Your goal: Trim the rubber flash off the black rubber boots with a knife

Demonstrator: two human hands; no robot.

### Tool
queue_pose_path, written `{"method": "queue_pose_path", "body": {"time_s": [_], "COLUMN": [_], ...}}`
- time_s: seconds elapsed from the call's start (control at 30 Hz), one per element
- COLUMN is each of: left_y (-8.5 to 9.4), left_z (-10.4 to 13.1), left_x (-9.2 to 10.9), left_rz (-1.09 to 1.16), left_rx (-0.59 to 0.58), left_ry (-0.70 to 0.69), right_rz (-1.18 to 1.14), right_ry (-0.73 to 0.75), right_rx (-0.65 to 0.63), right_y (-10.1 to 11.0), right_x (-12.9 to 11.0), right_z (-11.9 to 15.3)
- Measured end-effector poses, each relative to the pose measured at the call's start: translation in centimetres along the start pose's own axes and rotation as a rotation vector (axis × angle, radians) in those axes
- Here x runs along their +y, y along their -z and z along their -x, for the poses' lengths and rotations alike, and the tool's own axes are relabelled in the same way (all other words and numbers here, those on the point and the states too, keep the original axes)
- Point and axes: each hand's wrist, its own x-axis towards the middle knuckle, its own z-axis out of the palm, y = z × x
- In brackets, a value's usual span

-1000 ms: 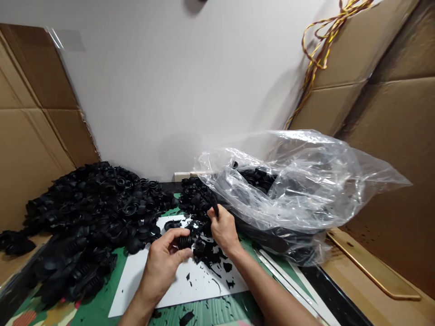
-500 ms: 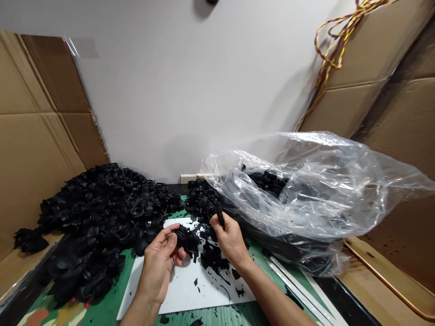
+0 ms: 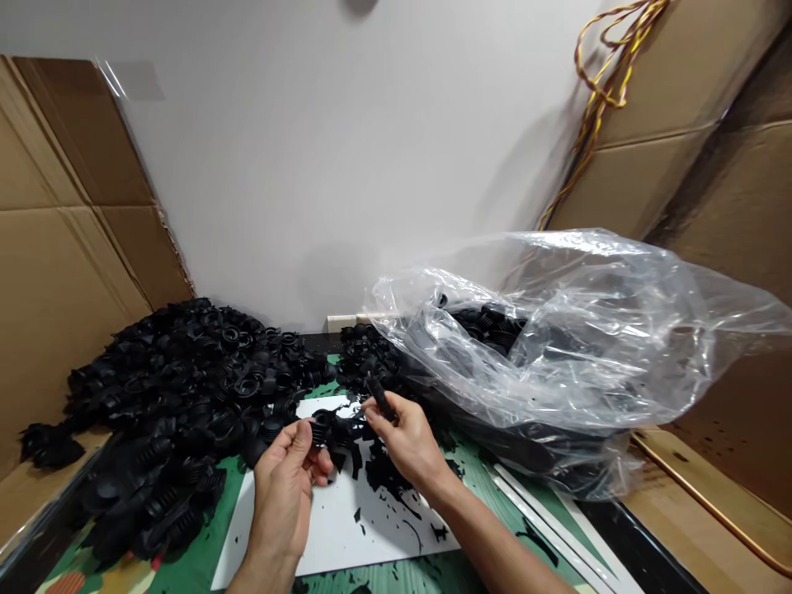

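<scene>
My left hand [image 3: 285,483] pinches a black ribbed rubber part [image 3: 321,430] between thumb and fingers, above a white board [image 3: 346,532]. Ragged black flaps hang from that part's right side. In my right hand [image 3: 408,441] is a slim black stick-shaped tool [image 3: 379,398], slanted up and to the left; its working end cannot be made out. Black scraps [image 3: 387,474] lie on the board below the right hand. To the left, a large heap of similar black rubber parts [image 3: 204,355] reaches close to my left hand.
A clear plastic bag [image 3: 594,355] holding more black parts stands at the right. Behind the board is a smaller black pile [image 3: 365,355]. White strips [image 3: 544,520] lie at front right. Cardboard walls [image 3: 55,247] flank the green work surface [image 3: 186,569].
My right hand has moved slightly left, nearer the rubber part, and the tool now leans further left. The part has turned in my left hand, whose thumb now lies along its edge.
</scene>
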Motion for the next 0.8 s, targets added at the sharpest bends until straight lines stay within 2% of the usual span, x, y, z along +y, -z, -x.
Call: {"method": "queue_pose_path", "body": {"time_s": [0.17,0.27,0.4,0.57,0.7,0.8], "left_y": [-0.1,-0.1,-0.1,0.1,0.5,0.8], "left_z": [0.1,0.0,-0.2,-0.3,-0.5,-0.8], "left_x": [-0.2,-0.5,-0.8,-1.2,-1.7,-1.8], "left_rz": [-0.038,-0.031,-0.048,-0.167,-0.34,-0.439], "left_rx": [-0.013,-0.023,-0.032,-0.067,-0.069,-0.069], "left_ry": [-0.037,-0.085,-0.176,-0.22,-0.276,-0.339], "right_rz": [-0.074,0.002,0.016,0.009,0.035,-0.013], "right_ry": [0.16,0.127,0.084,0.157,0.134,0.106], "right_rx": [-0.059,-0.076,-0.024,-0.007,-0.016,-0.068], "right_y": [-1.5,-2.5,-3.5,-3.1,-2.5,-3.0], "right_x": [-1.7,-1.7,-0.9,-1.1,-2.0,-2.2], "right_z": [1.2,1.5,1.4,1.1,0.9,0.9]}}
